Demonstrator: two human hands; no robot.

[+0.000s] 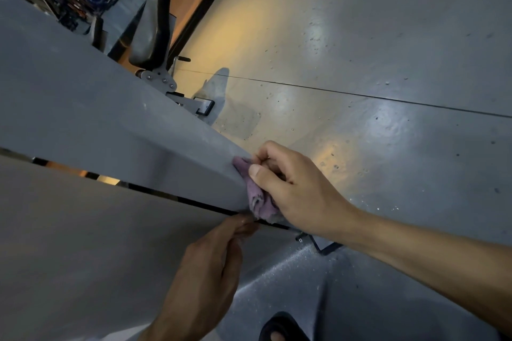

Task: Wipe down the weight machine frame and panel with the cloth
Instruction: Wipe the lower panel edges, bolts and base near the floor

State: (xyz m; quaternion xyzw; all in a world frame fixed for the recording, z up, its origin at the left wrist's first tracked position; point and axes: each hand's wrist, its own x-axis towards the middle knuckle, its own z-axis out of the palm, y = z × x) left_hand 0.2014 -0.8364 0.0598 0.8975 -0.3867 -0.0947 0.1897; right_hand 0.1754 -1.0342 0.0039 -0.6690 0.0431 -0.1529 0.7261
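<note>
Two grey surfaces of the weight machine fill the left half: the frame (91,108), a broad beam running from far left down to a corner near centre, and below it the flat panel (83,252), parted from the beam by a narrow dark gap. To the right lies the wide glossy floor (374,63), open and bare apart from one thin seam line, giving ample room on that side. At far left a padded seat (151,28) on a bolted bracket stands by the beam's upper edge. The right hand (293,188) reaches in from the right, wrist bent, its fingers curled and thumb pressing the purple cloth (256,194) against the beam's near corner. The left hand (210,271) rises from the near edge along the panel, fingers pressed together and pinching at the cloth's lower end by the gap. A dark sandal (279,327) shows at the near edge.
</note>
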